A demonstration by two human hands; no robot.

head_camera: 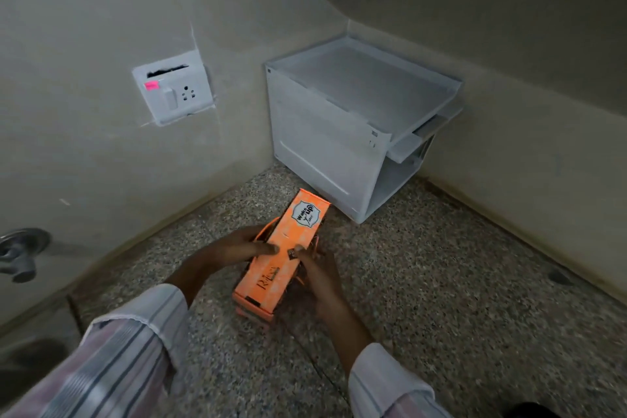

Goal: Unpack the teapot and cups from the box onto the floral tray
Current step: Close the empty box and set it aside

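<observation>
On the speckled floor (441,282) — both hands, left (234,244); right (319,271), grip orange box (281,258).

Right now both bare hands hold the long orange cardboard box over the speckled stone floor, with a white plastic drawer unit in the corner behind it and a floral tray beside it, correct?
Not quite: the head view shows no floral tray. The hands, left and right, the long orange cardboard box, speckled stone floor and white plastic drawer unit are as stated.

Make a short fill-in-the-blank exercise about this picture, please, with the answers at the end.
1. Both hands hold a box whose colour is ____.
2. The box is held above the speckled ____.
3. The white plastic cabinet stands in the room's ____.
4. The switch plate on the wall bears a small sticker coloured ____.

Answers: orange; floor; corner; pink
</observation>
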